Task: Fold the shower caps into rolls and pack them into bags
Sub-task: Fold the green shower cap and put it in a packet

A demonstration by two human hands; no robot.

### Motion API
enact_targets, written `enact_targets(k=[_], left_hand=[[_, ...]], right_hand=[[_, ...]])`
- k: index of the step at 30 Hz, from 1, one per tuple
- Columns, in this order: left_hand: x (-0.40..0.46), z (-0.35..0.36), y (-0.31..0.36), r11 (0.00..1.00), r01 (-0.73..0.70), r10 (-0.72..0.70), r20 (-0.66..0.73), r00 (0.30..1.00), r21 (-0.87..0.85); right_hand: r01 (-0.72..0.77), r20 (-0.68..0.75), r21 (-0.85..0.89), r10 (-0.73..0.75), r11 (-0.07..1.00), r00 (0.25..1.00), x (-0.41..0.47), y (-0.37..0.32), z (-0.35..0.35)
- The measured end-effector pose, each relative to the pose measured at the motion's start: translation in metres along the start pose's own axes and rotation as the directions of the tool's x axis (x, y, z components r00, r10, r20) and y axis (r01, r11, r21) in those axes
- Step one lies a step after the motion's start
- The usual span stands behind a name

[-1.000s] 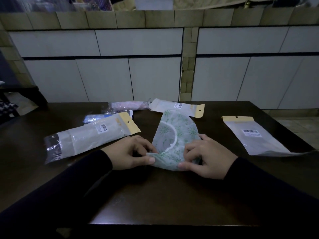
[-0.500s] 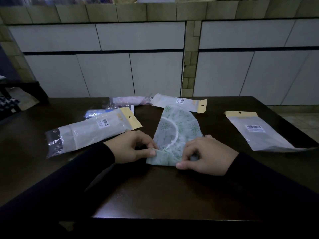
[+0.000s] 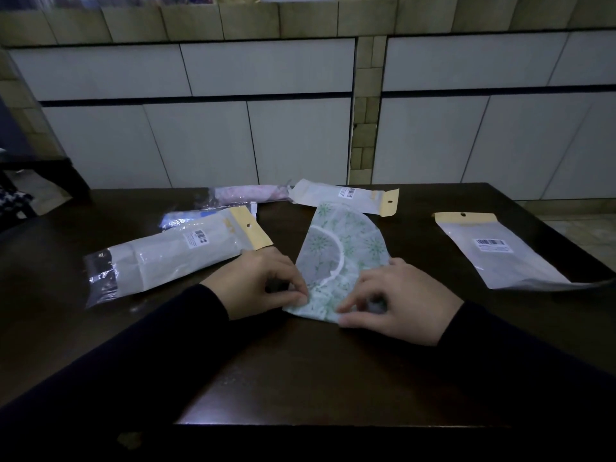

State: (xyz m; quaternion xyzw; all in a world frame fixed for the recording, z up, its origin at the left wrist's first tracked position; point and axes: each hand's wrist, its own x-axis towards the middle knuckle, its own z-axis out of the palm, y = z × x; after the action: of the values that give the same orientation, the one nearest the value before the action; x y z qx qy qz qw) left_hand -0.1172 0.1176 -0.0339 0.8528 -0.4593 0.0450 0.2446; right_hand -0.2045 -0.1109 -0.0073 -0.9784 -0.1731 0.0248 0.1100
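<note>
A white shower cap with a green flower print lies folded flat on the dark table, its near end turned over into a short roll. My left hand pinches the left end of that roll. My right hand holds the right end, fingers curled over it. An empty clear bag with a yellow header and barcode lies to the right.
A packed bag with a yellow header lies left of my left hand. Behind it are a blue-filled bag, a pink-filled bag and another bag. Tiled wall and white cabinet panels stand beyond the table's far edge.
The near end of the cap has been rolled a little farther away from me, and both hands have moved forward with it.
</note>
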Motion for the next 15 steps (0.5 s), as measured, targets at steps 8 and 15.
enact_targets(k=[8, 15], left_hand=[[-0.003, -0.004, -0.002, 0.998, -0.058, 0.058, 0.024, 0.998, 0.004], [0.001, -0.006, -0.005, 0.999, -0.036, 0.036, 0.016, 0.999, -0.007]], right_hand=[[0.053, -0.096, -0.107, -0.063, 0.993, 0.993, -0.003, -0.002, 0.003], [0.197, -0.1, -0.183, -0.217, 0.963, 0.971, -0.003, 0.011, 0.004]])
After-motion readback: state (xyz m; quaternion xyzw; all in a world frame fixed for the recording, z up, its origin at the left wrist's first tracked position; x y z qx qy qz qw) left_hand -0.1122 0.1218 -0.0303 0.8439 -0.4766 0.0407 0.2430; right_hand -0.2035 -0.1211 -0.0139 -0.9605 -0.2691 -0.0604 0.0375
